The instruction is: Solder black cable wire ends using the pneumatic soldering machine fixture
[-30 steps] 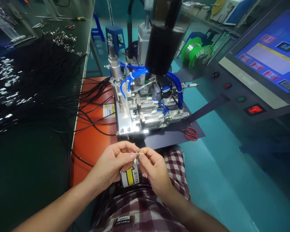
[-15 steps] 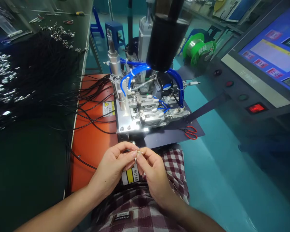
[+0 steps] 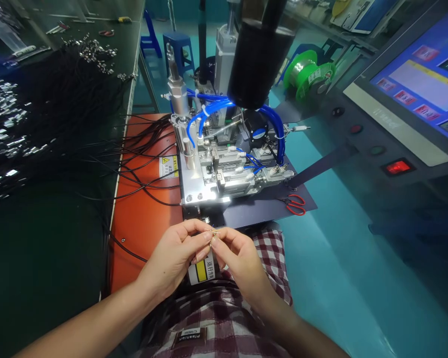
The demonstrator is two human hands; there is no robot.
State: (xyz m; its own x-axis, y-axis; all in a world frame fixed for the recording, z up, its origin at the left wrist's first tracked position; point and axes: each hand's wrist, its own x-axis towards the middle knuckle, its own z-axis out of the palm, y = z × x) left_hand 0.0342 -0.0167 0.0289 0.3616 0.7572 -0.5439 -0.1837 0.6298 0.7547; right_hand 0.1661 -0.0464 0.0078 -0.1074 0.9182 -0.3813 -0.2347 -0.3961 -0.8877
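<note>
My left hand point(image 3: 177, 253) is closed in a pinch just in front of the machine, its thumb and forefinger on some thin light-coloured wires point(image 3: 216, 232). My right hand point(image 3: 239, 258) meets it fingertip to fingertip and pinches the same wires. A black cable point(image 3: 134, 254) runs across the orange surface and disappears behind my left hand; whether it joins the wires is hidden. Beyond my fingers stands the metal machine point(image 3: 197, 184) with blue air tubes point(image 3: 216, 105). Below the hands shows a white and yellow label point(image 3: 201, 271).
Black cables point(image 3: 149, 136) spread over the orange base point(image 3: 145, 223) from a large heap point(image 3: 59, 89) on the left table. Red-handled scissors point(image 3: 295, 204) lie on the dark plate at right. A control panel with a screen point(image 3: 425, 84) and a green wire spool point(image 3: 302, 74) stand further right.
The fingertips have shifted very slightly on the wires, which now point a little differently. Both hands keep nearly the same place, and the machine looks unchanged.
</note>
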